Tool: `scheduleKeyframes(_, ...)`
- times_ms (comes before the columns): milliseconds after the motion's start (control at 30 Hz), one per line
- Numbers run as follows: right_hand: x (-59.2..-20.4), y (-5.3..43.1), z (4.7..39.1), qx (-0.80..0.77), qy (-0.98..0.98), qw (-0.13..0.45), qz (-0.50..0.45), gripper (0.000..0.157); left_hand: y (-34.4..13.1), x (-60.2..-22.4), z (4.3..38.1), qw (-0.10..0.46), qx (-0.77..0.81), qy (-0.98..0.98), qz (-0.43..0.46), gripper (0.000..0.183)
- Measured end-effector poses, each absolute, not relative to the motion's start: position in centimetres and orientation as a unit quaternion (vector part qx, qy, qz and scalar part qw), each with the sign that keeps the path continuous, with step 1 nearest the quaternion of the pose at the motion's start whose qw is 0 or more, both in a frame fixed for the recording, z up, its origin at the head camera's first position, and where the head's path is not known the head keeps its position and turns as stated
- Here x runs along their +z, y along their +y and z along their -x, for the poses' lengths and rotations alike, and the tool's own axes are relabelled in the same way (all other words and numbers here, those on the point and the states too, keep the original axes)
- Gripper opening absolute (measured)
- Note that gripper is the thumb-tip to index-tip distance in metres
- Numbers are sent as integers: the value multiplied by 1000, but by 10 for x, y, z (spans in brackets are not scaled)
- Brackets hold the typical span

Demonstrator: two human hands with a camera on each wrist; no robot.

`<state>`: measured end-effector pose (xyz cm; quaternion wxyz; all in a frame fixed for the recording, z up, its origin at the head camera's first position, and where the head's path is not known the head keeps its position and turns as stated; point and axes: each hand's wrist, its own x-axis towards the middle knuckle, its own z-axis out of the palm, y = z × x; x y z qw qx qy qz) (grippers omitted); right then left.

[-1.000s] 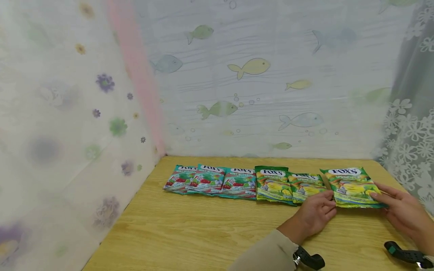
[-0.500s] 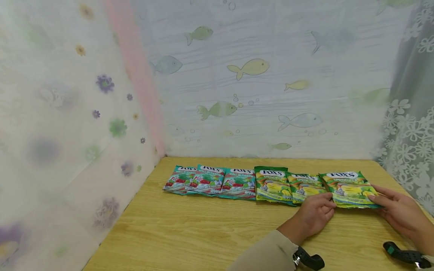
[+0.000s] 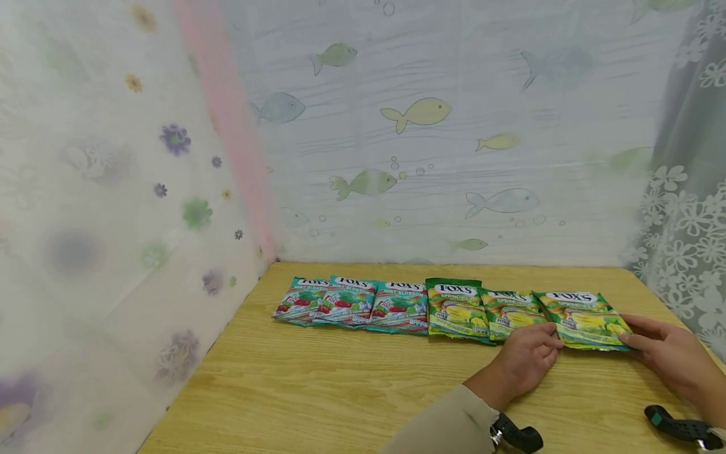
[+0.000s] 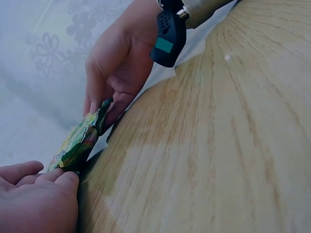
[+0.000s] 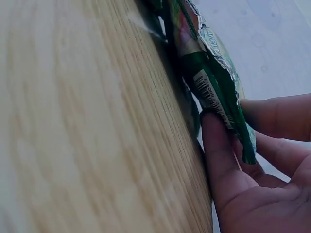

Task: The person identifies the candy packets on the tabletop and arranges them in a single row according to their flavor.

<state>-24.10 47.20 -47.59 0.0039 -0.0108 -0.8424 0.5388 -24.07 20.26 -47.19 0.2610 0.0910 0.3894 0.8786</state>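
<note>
My right hand (image 3: 675, 353) grips the right edge of a green-and-yellow Fox's candy bag (image 3: 590, 318), the last in a row on the wooden table. The right wrist view shows the thumb and fingers on either side of the bag's green, barcoded end (image 5: 209, 87). At the bag's lower left corner is my left hand (image 3: 524, 359); its loosely bent fingers seem to pinch that corner, partly hidden. Another green-and-yellow bag (image 3: 507, 309) lies just left of those fingers. In the left wrist view, the bag (image 4: 77, 143) spans the space between both hands.
Farther left in the row lie a third green-and-yellow bag (image 3: 456, 309) and several teal mint bags (image 3: 399, 309), touching or overlapping. The wooden table (image 3: 317, 391) meets a fish-patterned sheet (image 3: 420, 189) behind and a flower-patterned one (image 3: 102, 252) at left.
The rightmost bag has moved down and slightly left, settling flatter beside its neighbour. My right hand has followed it a little; the left hand has hardly moved.
</note>
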Motion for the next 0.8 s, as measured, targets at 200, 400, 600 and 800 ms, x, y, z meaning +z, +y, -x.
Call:
scheduleKeyframes(200, -477, 470, 242, 439, -897, 44, 36, 74, 204, -472, 240, 252, 878, 399, -83, 61)
scheduleKeyframes(400, -476, 470, 243, 386, -919, 55, 52, 75, 201, -472, 240, 248, 873, 411, -82, 59)
scheduleKeyframes(600, -472, 468, 242, 374, -925, 44, 55, 73, 200, -471, 240, 248, 871, 416, -77, 57)
scheduleKeyframes(800, -471, 471, 241, 371, -927, 25, 58, 75, 202, -472, 239, 247, 873, 416, -66, 55)
